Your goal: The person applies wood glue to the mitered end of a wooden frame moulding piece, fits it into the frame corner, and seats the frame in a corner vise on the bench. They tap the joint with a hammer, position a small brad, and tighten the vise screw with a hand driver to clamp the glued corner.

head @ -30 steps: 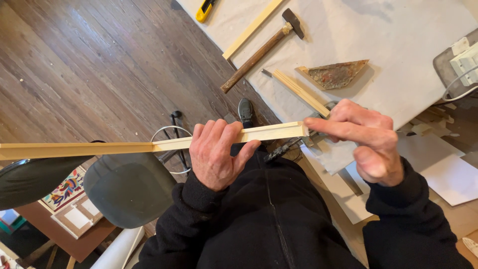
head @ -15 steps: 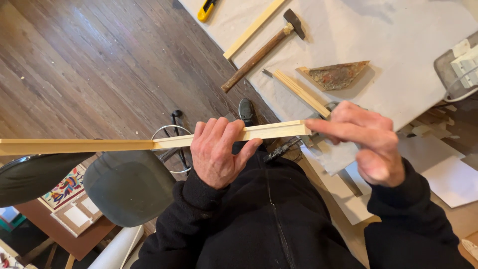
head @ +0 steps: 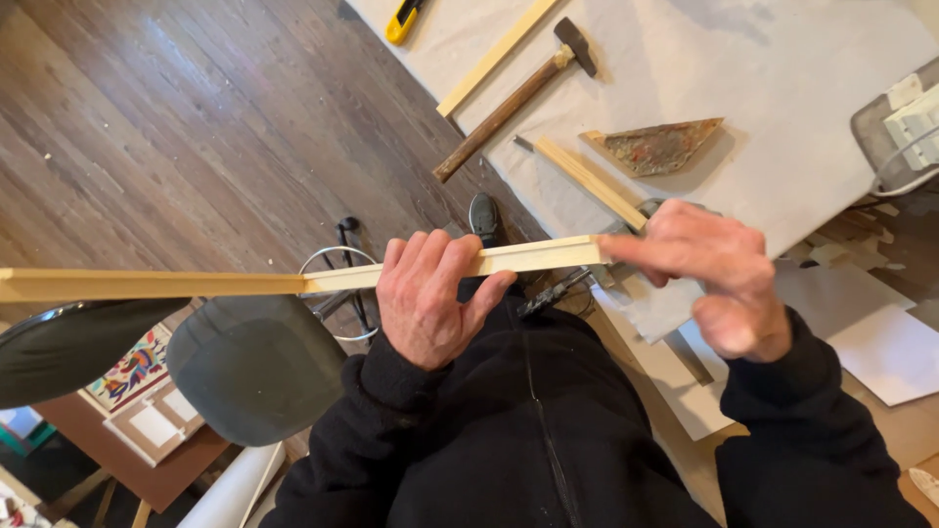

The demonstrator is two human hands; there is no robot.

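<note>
Head view: the long wooden strip runs level across the frame from 9 o'clock toward 3 o'clock, held in the air above the dark plank floor. The left hand grasps the strip near its right third, fingers curled over the top edge and thumb beneath. The right hand is not clenched; its extended fingers press against the strip's end face at about 3 o'clock of the left hand.

Recommended handling:
1. Keep the left-hand grip firm, since most of the strip overhangs unsupported toward 9 o'clock.
2. Keep the strip level.
3. Apply light fingertip pressure only at the end.

At 12 o'clock, on the pale sheet, lie a hammer, two shorter strips and a rusty triangular blade.
</note>
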